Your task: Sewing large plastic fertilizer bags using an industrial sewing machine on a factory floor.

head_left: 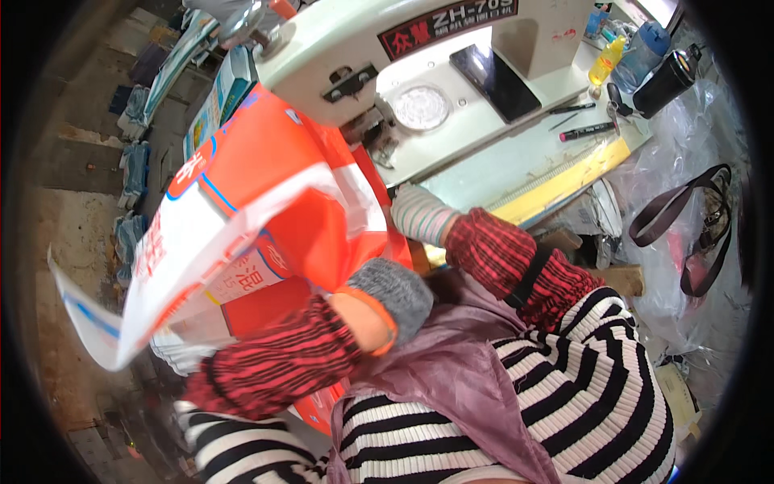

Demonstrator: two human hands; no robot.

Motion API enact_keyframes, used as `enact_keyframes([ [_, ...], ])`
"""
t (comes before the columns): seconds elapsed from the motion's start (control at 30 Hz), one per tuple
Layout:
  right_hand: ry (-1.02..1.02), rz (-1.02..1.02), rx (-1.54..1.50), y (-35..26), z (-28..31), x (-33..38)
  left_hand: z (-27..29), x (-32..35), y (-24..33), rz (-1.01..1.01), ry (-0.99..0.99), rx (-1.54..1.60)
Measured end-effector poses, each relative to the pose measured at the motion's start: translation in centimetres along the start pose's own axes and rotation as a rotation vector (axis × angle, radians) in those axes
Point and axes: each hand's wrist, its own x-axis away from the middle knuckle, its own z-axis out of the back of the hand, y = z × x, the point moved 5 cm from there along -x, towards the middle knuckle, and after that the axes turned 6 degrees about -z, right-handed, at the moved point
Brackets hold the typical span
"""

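Note:
A large orange-red and white printed bag [282,153] hangs at the left front of a pale sewing machine [322,52]; its upper part lies by the machine's needle end, and a white flap curls out to the left. My right hand [421,214], in a pale striped glove, is closed at the bag's right edge, just below the machine bed; its fingertips are partly hidden. My left hand [393,297], in a grey glove with an orange cuff, lies against the lower bag in front of my body. Its fingers are blurred and turned from view.
A dark phone [496,81] lies on the machine bed. Markers [587,131], a yellow bottle [606,60] and a black flask [667,85] are at the right. Clear plastic and a dark strap [673,206] lie beyond. Stacked bags [133,173] stand at the left.

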Motion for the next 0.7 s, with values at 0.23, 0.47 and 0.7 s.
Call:
enact_keyframes([
  [0.23, -0.241, -0.422, -0.795, 4.5, -6.9, -2.4, -1.9, -2.9, -10.7, 0.459, 0.393, -0.025],
  [0.47, -0.228, -0.603, -1.149, 1.2, 0.1, 0.3, -4.1, -1.4, -21.5, 0.914, 0.816, 0.006],
  [0.7, 0.393, -0.242, -1.225, -3.1, 7.0, -4.3, -7.8, -3.6, -18.5, 0.555, 1.327, 0.656],
])
